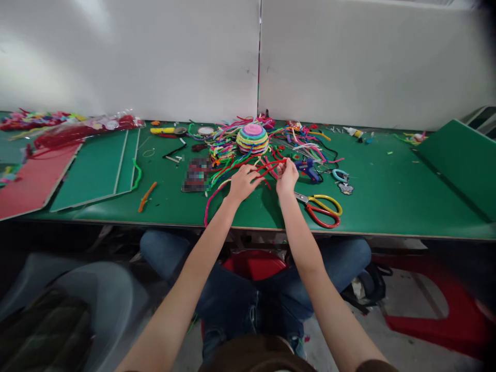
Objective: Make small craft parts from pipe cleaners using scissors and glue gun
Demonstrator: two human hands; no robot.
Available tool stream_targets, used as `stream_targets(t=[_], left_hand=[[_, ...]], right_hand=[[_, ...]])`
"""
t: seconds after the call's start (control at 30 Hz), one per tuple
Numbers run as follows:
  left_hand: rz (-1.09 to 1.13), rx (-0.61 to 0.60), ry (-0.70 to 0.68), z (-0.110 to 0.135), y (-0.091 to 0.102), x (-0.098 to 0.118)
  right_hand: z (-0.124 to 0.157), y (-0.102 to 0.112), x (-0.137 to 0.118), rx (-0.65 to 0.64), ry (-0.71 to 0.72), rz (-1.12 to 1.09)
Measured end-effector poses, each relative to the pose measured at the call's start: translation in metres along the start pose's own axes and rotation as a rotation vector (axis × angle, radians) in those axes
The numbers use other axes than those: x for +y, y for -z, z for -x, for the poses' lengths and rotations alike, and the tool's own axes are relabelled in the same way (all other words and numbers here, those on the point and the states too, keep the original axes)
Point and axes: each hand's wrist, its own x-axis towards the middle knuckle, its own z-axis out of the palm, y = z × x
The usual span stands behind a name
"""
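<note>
A red pipe cleaner (270, 166) stretches between my two hands above the table. My right hand (287, 178) pinches one end of it between thumb and fingertips. My left hand (244, 182) is closed on the other part, its fingers bent round it. Just beyond my hands sits a ball wound in rainbow stripes (252, 140), with a pink top. Loose pipe cleaners in many colours (222, 151) lie around the ball, and a dark pink one (206, 209) hangs over the table edge left of my left hand. Scissors (320, 208) with yellow and red handles lie beside my right wrist.
A blue glue gun (309, 170) and small pliers (340, 175) lie to the right. A phone-like dark object (196, 175), blurred out, is left of my hands. Green boards (95, 175) lean left, another board (461, 168) stands right. White panels (155, 57) close the back.
</note>
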Motion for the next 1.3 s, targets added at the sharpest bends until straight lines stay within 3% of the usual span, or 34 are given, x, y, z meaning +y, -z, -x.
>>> stream_targets(t=[0.17, 0.3, 0.6, 0.73, 0.83, 1.0, 1.13, 1.3], left_hand=[[0.050, 0.162, -0.039, 0.000, 0.007, 0.004], [0.108, 0.137, -0.081, 0.000, 0.008, 0.014], [0.276, 0.172, 0.164, 0.000, 0.000, 0.016], [0.290, 0.112, 0.221, 0.000, 0.000, 0.010], [0.276, 0.094, 0.207, 0.000, 0.001, 0.010], [0.263, 0.146, 0.114, -0.001, 0.003, 0.018], [0.258, 0.193, 0.120, -0.001, 0.006, 0.023], [0.090, 0.165, 0.079, 0.000, 0.011, 0.020]], right_hand=[[-0.002, -0.001, 0.000, 0.020, 0.062, -0.010], [-0.006, 0.002, 0.002, 0.043, 0.100, 0.009], [-0.016, 0.008, -0.001, -0.039, 0.335, 0.318], [-0.014, 0.009, -0.004, -0.040, 0.391, 0.420], [-0.013, 0.010, -0.006, -0.019, 0.424, 0.485], [-0.012, 0.010, -0.007, -0.007, 0.390, 0.479], [-0.011, 0.010, -0.009, -0.027, 0.414, 0.462], [-0.012, 0.010, -0.009, -0.052, 0.386, 0.447]])
